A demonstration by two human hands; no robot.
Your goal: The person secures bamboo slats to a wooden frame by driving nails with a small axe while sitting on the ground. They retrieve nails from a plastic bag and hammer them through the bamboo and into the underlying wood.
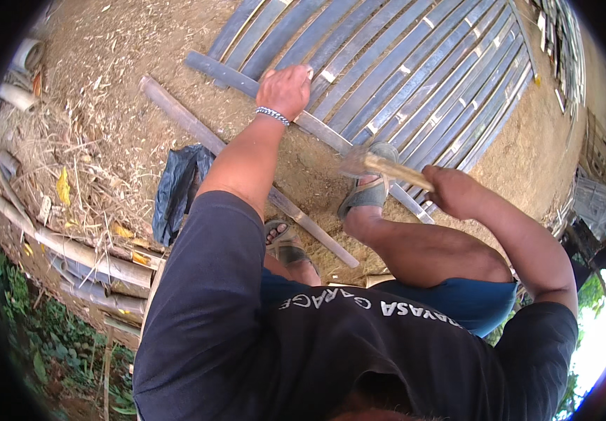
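Observation:
My right hand (454,191) is closed round the wooden handle of a hammer (398,172), whose head is smeared by motion above my sandalled foot (366,193). Across the near ends of a panel of flat bamboo slats (359,67) runs a bamboo crosspiece (324,132). My left hand (285,91), with a chain bracelet at the wrist, is closed over this crosspiece, against the slat ends. What its fingers pinch is hidden. My foot stands on or right beside the crosspiece, nearer its right end.
A loose bamboo strip (310,224) lies on the dirt, passing under my left forearm. Beside it is a crumpled black plastic bag (177,186). Bamboo poles (71,249) and shavings lie at the left. A bundle of thin strips (562,49) sits at the far right.

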